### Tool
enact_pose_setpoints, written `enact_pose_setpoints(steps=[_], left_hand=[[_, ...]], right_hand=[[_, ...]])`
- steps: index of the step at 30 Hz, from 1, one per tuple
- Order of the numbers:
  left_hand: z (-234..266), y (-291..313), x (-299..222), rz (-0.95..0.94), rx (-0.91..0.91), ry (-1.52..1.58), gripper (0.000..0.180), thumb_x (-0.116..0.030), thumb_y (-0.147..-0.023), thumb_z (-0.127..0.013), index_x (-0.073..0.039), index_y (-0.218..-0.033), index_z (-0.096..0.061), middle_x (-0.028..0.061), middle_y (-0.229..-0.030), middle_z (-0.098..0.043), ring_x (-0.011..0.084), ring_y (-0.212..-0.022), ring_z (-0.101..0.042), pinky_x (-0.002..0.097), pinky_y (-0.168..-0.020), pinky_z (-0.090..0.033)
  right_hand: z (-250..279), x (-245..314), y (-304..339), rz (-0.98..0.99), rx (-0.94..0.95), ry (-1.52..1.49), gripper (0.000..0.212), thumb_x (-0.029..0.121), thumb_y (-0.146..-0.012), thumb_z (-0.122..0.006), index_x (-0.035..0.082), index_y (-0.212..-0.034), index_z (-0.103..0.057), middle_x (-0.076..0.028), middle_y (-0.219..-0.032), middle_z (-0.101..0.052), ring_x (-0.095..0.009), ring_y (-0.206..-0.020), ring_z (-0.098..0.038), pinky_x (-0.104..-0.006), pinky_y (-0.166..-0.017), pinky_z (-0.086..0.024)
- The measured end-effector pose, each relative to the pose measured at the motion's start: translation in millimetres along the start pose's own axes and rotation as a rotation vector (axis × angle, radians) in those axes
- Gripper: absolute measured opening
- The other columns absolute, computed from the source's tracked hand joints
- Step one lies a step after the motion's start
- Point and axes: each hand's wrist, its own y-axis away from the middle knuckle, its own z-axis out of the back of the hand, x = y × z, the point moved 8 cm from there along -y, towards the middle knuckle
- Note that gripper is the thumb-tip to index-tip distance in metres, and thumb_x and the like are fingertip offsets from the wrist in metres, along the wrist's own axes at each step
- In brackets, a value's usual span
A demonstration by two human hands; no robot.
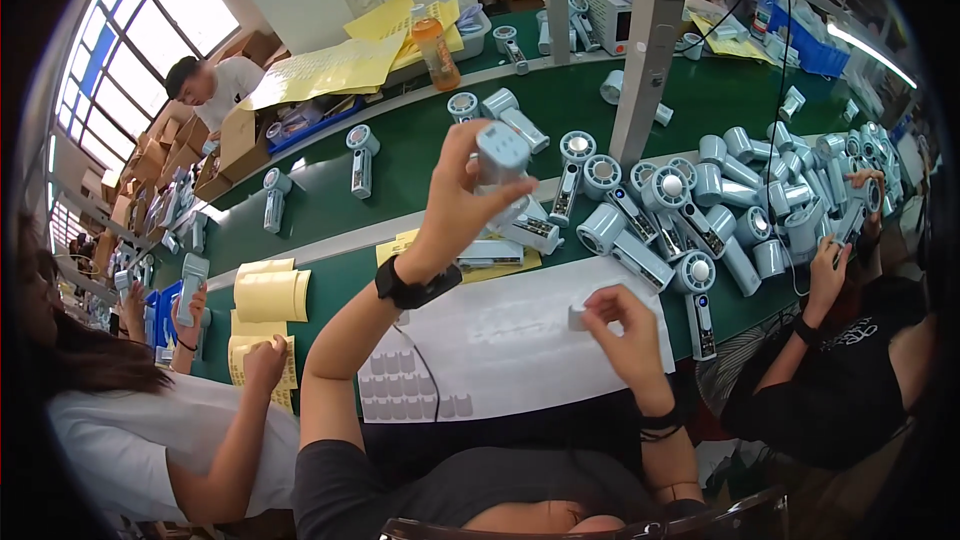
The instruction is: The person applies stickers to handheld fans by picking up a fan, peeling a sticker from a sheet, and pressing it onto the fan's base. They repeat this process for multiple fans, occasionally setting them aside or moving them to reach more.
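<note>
My left hand (462, 202) is raised over the bench, its fingers closed around a light-blue handheld fan (503, 148). The end of the fan with several small dots faces up; the hand covers much of the rest. Lower and to the right, my right hand (622, 332) pinches a small grey piece that looks like a sticker (577, 317). It is above a white glossy sheet (500, 350) spread at the bench's near edge. Rows of grey stickers (395, 385) remain on the sheet's lower left part, where a thin dark cord also lies.
Light-blue fans (668, 188) are heaped to the right on the green bench (400, 155). A grey metal post (650, 50) rises behind them. Yellow sheets (270, 295) lie at left; an orange bottle (435, 50) stands behind. Co-workers sit on both sides, another person across.
</note>
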Motion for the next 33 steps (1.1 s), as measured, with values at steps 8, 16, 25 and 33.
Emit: enact_pose_setpoints(steps=[8, 16, 25, 33], left_hand=[[-45, 62, -31, -0.206, 0.173, -0.346, 0.070, 0.010, -0.071, -0.078, -0.005, -0.131, -0.044, 0.0144, -0.129, -0.060, 0.0314, -0.120, -0.060, 0.0396, -0.104, -0.047], [-64, 76, -52, -0.441, 0.224, -0.385, 0.070, 0.015, -0.069, -0.075, -0.004, -0.130, -0.044, 0.0191, -0.130, -0.059, 0.0367, -0.123, -0.057, 0.0494, -0.111, -0.041], [-67, 78, -53, -0.468, 0.259, -0.396, 0.073, 0.018, -0.066, -0.073, -0.003, -0.130, -0.045, 0.0219, -0.130, -0.058, 0.0387, -0.122, -0.057, 0.0535, -0.110, -0.040], [-68, 77, -55, -0.475, 0.289, -0.398, 0.064, 0.013, -0.069, -0.074, 0.002, -0.127, -0.049, 0.0217, -0.127, -0.055, 0.0388, -0.121, -0.056, 0.0534, -0.110, -0.041]], right_hand=[[20, 104, -23, 0.089, 0.015, -0.323, 0.052, -0.007, -0.080, -0.073, 0.004, -0.120, -0.041, -0.005, -0.086, -0.064, -0.009, -0.081, -0.061, -0.0229, -0.075, -0.049], [6, 107, -28, 0.028, 0.009, -0.362, 0.049, -0.002, -0.079, -0.078, 0.007, -0.104, -0.037, -0.009, -0.083, -0.067, -0.008, -0.075, -0.061, -0.0206, -0.069, -0.048], [9, 105, -27, 0.032, -0.028, -0.266, 0.050, -0.002, -0.079, -0.079, 0.006, -0.103, -0.037, -0.009, -0.080, -0.068, -0.008, -0.072, -0.061, -0.0199, -0.067, -0.048], [10, 106, -24, 0.065, -0.093, -0.089, 0.051, -0.001, -0.076, -0.081, 0.007, -0.103, -0.038, -0.007, -0.078, -0.065, -0.009, -0.068, -0.059, -0.0207, -0.064, -0.047]])
